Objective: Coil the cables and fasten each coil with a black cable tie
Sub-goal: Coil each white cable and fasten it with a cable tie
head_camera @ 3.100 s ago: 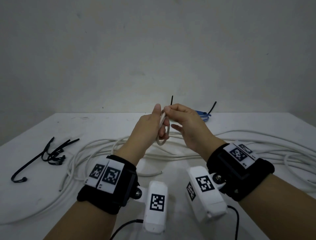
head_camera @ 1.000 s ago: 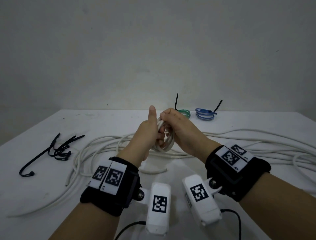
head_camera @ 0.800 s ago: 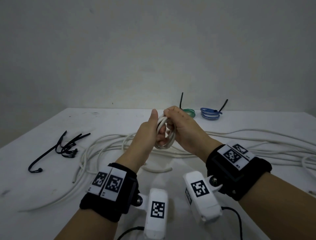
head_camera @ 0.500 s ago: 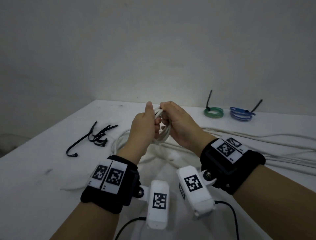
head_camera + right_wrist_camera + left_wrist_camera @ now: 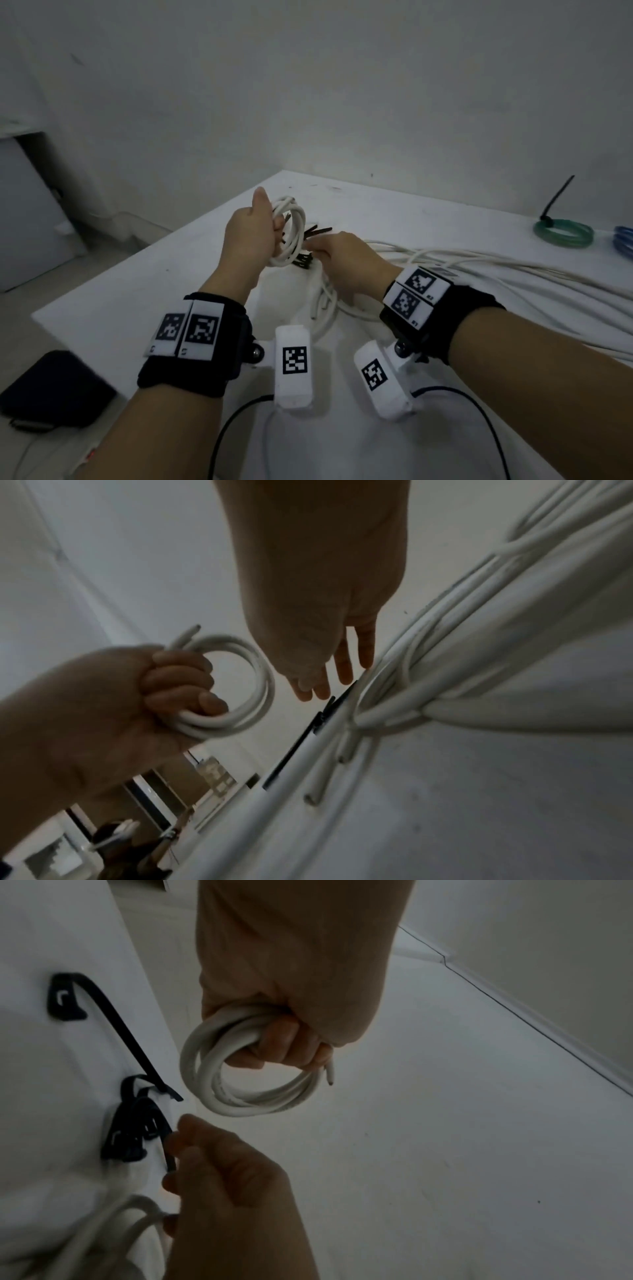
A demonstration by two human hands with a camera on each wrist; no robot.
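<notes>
The left hand (image 5: 247, 236) grips a white coil (image 5: 291, 230) above the table's far left, while the right hand (image 5: 346, 262) pinches one black tie (image 5: 170, 1153) from the pile (image 5: 131, 1134). Loosen that fist and the untied loops could spring apart; neighbouring ties may snag and lift too.

Dim, flat light throughout; motion blur and bent wide-angle edges.
</notes>
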